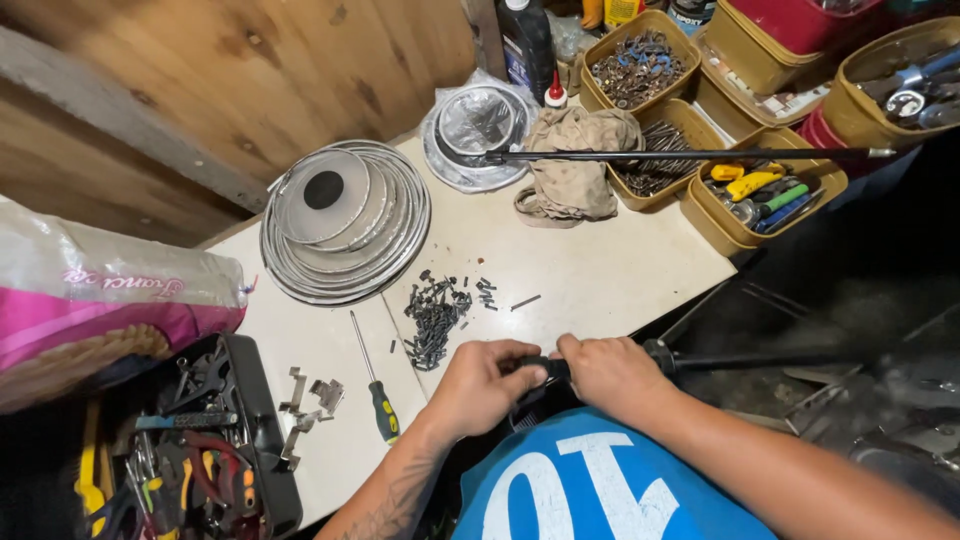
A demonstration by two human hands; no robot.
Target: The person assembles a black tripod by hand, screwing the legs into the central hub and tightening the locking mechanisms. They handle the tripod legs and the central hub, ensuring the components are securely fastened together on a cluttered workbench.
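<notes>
My left hand (485, 385) and my right hand (610, 375) meet at the near edge of the white table (590, 270), both closed around the end of a black metal rod (760, 358) that runs off to the right. The part between my fingers is mostly hidden. Just beyond my left hand lies a pile of dark screws (435, 318). A screwdriver (375, 385) with a black and yellow handle lies left of that hand. A second long black rod (690, 154) rests across the tubs at the back.
A stack of round metal rims and lids (345, 220) sits mid-table, a beige cloth (575, 160) behind. Tan tubs (640, 65) of hardware and tools (760, 195) stand back right. A black toolbox (195, 450) and small metal brackets (310, 400) lie at left, beside a pink sack (90, 310).
</notes>
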